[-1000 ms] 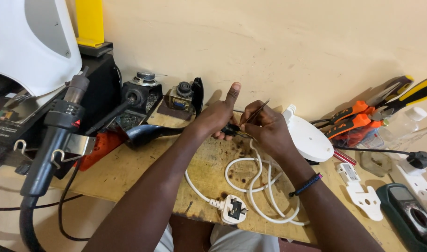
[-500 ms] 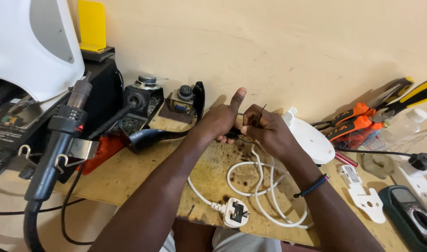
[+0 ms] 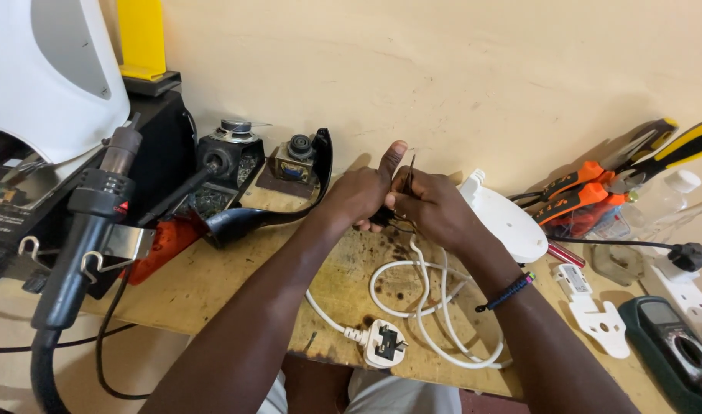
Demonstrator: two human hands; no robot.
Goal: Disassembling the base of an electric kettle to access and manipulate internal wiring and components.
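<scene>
I see both hands meeting near the centre of the view, just above a scarred wooden workbench (image 3: 213,284). My left hand (image 3: 358,195) is curled shut around the end of a white flexible power cable (image 3: 420,307), thumb sticking up toward 12 o'clock. My right hand (image 3: 435,207) is pressed against it at 3 o'clock, fingers pinched closed on a thin dark metal tool (image 3: 411,172) whose tip points up; I cannot tell what kind of tool it is. The cable drops from the hands toward 6 o'clock, loops on the bench and ends in a white three-pin plug (image 3: 384,343). At 3 o'clock of the hands lies a white oval plastic cover (image 3: 508,222); farther toward 2 o'clock sit orange-handled pliers (image 3: 577,201). At 9 o'clock a black hot-air gun (image 3: 86,222) hangs in its holder.
</scene>
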